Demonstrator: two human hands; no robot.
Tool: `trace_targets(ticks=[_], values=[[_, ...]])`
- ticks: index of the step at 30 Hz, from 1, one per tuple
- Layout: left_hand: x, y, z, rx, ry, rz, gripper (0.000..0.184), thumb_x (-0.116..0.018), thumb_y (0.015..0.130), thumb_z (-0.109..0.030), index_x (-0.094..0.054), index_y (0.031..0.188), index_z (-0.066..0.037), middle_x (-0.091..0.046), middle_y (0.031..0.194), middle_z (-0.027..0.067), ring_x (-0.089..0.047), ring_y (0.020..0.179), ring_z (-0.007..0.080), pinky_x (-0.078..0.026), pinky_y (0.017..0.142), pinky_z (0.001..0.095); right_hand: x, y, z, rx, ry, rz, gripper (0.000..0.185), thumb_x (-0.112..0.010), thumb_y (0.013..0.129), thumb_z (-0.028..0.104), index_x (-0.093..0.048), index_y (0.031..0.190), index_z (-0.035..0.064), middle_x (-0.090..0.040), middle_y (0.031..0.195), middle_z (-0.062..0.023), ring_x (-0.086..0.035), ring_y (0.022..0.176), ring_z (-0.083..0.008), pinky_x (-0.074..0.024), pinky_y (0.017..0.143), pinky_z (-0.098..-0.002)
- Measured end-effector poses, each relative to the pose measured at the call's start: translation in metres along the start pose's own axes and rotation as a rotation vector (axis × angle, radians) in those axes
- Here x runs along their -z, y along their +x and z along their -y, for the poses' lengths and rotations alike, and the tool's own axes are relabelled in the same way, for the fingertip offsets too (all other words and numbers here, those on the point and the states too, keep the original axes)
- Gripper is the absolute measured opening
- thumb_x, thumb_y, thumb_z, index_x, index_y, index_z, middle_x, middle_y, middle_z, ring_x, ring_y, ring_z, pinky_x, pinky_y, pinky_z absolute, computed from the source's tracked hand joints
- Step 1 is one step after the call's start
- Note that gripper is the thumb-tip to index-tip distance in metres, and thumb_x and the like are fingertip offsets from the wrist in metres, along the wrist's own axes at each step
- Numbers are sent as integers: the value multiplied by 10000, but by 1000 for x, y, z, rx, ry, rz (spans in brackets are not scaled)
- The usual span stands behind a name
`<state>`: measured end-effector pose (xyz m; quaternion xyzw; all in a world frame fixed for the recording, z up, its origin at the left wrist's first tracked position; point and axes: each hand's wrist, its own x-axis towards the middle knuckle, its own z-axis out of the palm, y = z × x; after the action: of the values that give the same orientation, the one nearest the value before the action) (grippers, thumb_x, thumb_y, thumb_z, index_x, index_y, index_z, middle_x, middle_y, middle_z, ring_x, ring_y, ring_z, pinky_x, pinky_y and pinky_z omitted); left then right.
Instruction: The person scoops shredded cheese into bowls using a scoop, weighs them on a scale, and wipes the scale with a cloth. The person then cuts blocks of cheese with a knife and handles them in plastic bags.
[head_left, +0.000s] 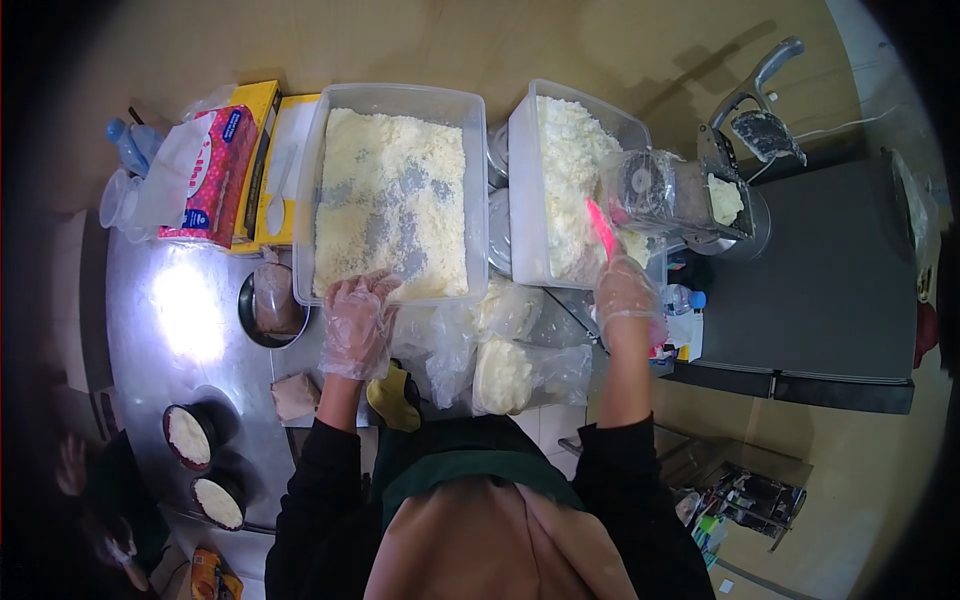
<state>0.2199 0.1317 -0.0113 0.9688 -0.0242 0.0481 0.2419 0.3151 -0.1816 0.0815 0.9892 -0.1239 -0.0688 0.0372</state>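
Observation:
My left hand (358, 325), in a clear plastic glove, is bent over the front rim of a wide plastic tub (478, 200), its fingertips inside. Pale grated cheese (390, 150) lies across that tub's floor in an uneven layer. My right hand (627, 295), also gloved, is closed around a pink utensil (601, 225); its lower end is hidden in my grip. The pink end reaches into a second, deeper tub (528, 200) heaped with grated cheese (570, 135). Over this tub's right side juts the clear chute of an electric grater (720, 190).
Bags of pale cheese (503, 375) lie before me. At left are a tissue box (208, 175), a white spoon (280, 190), a metal bowl (262, 325) holding a brown bag and two round cheese-topped pans (188, 437). A dark fridge (810, 290) stands right; another person's hand (72, 465) shows far left.

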Motion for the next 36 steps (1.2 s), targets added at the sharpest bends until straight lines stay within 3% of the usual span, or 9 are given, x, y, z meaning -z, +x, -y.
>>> trace_targets(ticks=[15,17,19,21,25,27,29,35,36], values=[[40,-10,-53,-20,25,-144,448,-684,702,-238,-560,1117,-128,-568,1135,90,-495,1098,287,-323,991,465,28,-5,-69,254,-95,-66,397,-476,867,191,-490,1249,82,-584,1091,-214,-606,926,-347,-468,818,-444],[47,-20,-73,15,63,-217,456,-690,702,-226,-555,1122,-110,-563,1138,98,-498,1092,291,-338,987,454,25,-6,-69,345,-24,-89,418,-499,858,190,-482,1261,81,-582,1101,-206,-606,912,-347,-467,818,-444],[45,-32,-94,-43,-134,-283,442,-696,699,-137,-554,1114,-86,-572,1103,115,-512,1071,303,-412,923,402,11,11,-66,705,212,-281,485,-523,835,150,-439,1303,55,-547,1171,-219,-547,1043,-369,-434,905,-399],[26,-47,-115,-62,-243,-313,409,-690,713,-133,-564,1099,-85,-577,1086,110,-528,1040,291,-435,894,384,7,32,-38,745,312,-160,490,-510,834,128,-429,1310,44,-536,1194,-214,-525,1080,-365,-415,932,-394],[16,-76,-169,-65,-250,17,350,-649,759,-160,-580,1092,-79,-586,1085,134,-539,1007,308,-427,898,392,-21,94,3,865,511,-155,500,-456,842,71,-390,1337,31,-523,1217,-224,-483,1153,-338,-374,980,-384],[6,-96,-183,-25,-308,62,352,-627,770,-165,-581,1106,-71,-588,1088,146,-538,1020,321,-422,899,406,-63,137,18,983,424,-527,456,-466,844,91,-442,1298,61,-540,1157,-257,-546,1020,-389,-432,894,-421],[0,-118,-190,51,-327,43,356,-626,770,-161,-579,1111,-68,-587,1092,148,-536,1026,322,-422,898,409,-29,126,33,753,178,-43,430,-470,818,60,-496,1247,55,-547,1131,-269,-552,1024,-380,-441,878,-420],[-3,-161,-207,294,-337,-22,358,-631,758,-130,-580,1106,-66,-586,1098,149,-550,1003,320,-432,889,404,-30,123,31,751,168,-116,277,-479,791,34,-604,1038,48,-605,971,-251,-590,937,-383,-454,828,-441],[-4,-164,-210,302,-334,-27,363,-633,753,-126,-579,1107,-67,-587,1091,148,-553,996,321,-434,883,404,-46,140,27,894,223,-248,257,-489,788,34,-596,1021,50,-610,941,-248,-596,907,-390,-464,800,-439]])
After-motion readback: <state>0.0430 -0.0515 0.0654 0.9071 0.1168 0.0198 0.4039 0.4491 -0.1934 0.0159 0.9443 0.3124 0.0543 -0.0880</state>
